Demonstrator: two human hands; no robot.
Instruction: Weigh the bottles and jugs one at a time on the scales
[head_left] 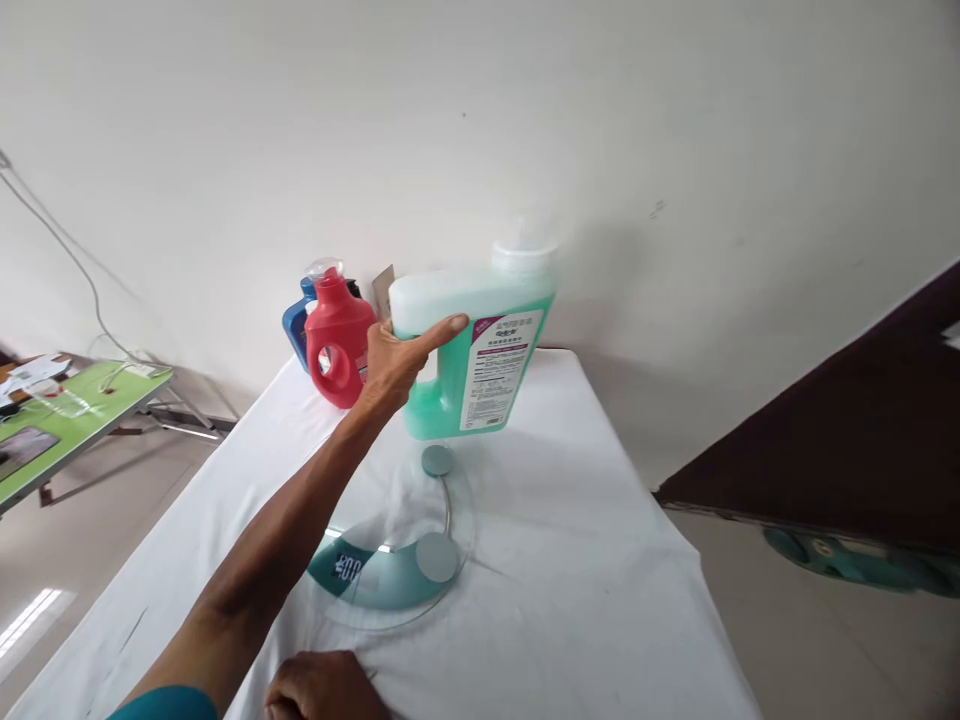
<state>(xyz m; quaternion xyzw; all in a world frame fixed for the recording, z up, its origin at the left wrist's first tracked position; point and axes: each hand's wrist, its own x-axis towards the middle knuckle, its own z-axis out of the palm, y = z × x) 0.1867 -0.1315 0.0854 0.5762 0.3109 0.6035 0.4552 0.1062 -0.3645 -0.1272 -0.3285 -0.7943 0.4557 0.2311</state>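
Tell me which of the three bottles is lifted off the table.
The big green bottle, gripped by its handle in the left hand above the glass scale. The red bottle and blue bottle stand by the wall.

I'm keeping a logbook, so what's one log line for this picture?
left hand: grips green bottle above glass scale | right hand: rests on white table

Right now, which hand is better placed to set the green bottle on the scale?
Left hand: it grips the green bottle just above the scale; the right hand rests on the tablecloth, apart from both.
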